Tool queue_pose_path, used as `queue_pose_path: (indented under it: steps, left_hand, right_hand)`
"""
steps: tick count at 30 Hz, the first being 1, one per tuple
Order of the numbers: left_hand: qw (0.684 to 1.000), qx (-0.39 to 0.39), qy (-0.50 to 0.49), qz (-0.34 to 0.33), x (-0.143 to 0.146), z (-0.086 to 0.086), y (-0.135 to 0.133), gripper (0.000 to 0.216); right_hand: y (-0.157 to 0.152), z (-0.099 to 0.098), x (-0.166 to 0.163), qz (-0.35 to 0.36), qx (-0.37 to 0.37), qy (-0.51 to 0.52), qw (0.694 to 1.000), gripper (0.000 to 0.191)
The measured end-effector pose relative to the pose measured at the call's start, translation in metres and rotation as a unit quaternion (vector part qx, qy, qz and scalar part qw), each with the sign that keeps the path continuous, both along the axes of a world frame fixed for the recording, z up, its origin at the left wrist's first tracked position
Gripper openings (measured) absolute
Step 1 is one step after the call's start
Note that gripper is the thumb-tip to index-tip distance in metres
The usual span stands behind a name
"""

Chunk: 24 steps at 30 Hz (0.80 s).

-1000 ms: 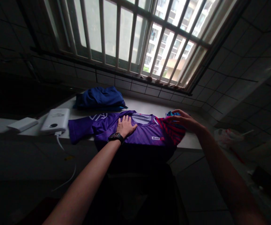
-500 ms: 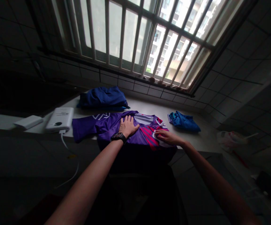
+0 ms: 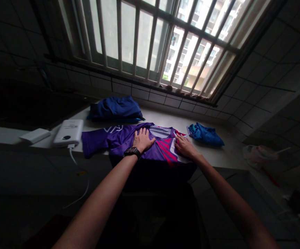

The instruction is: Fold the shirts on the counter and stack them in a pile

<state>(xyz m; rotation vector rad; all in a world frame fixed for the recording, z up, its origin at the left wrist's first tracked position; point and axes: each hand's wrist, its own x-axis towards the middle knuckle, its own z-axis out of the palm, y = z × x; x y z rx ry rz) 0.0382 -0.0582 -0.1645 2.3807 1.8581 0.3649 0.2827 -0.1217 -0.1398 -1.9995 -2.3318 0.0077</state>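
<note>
A purple T-shirt (image 3: 121, 140) with pink and white patterning lies on the light countertop (image 3: 165, 116), its lower part hanging over the front edge. Its left-side sleeve is stretched out flat, and the grey inside of the collar shows. My left hand (image 3: 142, 140), a black watch on its wrist, rests flat with fingers spread on the chest below the collar. On the pink and white shoulder area my right hand (image 3: 185, 146) lies with its fingers stretched out, touching the fabric. Neither hand grasps the cloth.
Folded dark blue cloth (image 3: 116, 108) sits behind the shirt, and a smaller blue bundle (image 3: 207, 134) to its right. At left are a white power bank (image 3: 68, 133) with a cable and a white box (image 3: 35, 136). A plastic bag (image 3: 258, 155) stands far right. A barred window rises behind.
My right hand has moved slightly up the shirt's shoulder, its fingers going from bunched to laid out flat. My left hand stays in place on the chest.
</note>
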Motion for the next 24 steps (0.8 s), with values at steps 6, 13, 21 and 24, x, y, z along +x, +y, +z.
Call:
queue_pose_path:
  steps: [6,13,21,24]
  left_hand:
    - [1.0,0.006,0.001,-0.005,0.0,0.0,0.0,0.076]
    - [1.0,0.005,0.002,-0.005,0.0,0.0,0.0,0.076]
    - [1.0,0.007,-0.003,-0.004,-0.001,-0.004,0.001,0.079]
    - [1.0,0.001,-0.005,-0.01,-0.002,-0.004,0.001,0.086]
  right_hand:
    - [-0.026,-0.02,-0.041,0.086,-0.068,-0.007,0.994,0.068]
    - [-0.01,-0.019,-0.049,0.066,-0.074,-0.023,0.995,0.064]
    - [0.003,-0.022,-0.041,0.069,-0.02,-0.021,0.997,0.058]
    - [0.006,-0.028,-0.047,0.025,-0.027,-0.001,0.999,0.062]
